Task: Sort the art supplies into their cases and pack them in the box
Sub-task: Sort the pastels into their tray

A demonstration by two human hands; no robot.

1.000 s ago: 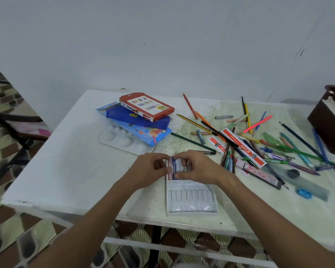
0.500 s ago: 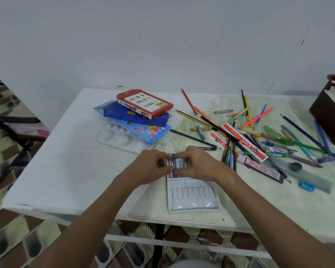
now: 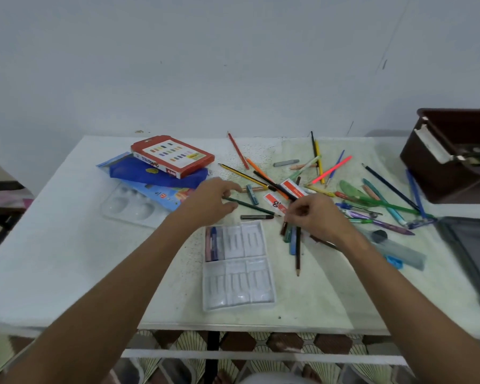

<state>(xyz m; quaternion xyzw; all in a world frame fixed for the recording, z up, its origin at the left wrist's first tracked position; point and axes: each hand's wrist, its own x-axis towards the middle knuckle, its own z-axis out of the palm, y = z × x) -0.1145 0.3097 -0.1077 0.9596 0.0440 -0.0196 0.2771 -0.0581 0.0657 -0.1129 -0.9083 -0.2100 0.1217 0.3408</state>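
A clear plastic crayon tray (image 3: 237,266), with two crayons in its far-left slot, is seen near the tabletop's (image 3: 53,259) front edge. The left hand (image 3: 209,202) is held open above a green pencil (image 3: 250,206). The right hand's (image 3: 315,216) fingers are curled over the pencil pile (image 3: 293,236); a grip cannot be confirmed.

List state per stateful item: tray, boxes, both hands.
clear crayon tray: open, two sticks in top-left slot, rest empty
red crayon box: closed, atop blue cases
brown box: open
left hand: open, over green pencil
right hand: fingers curled at pencil pile
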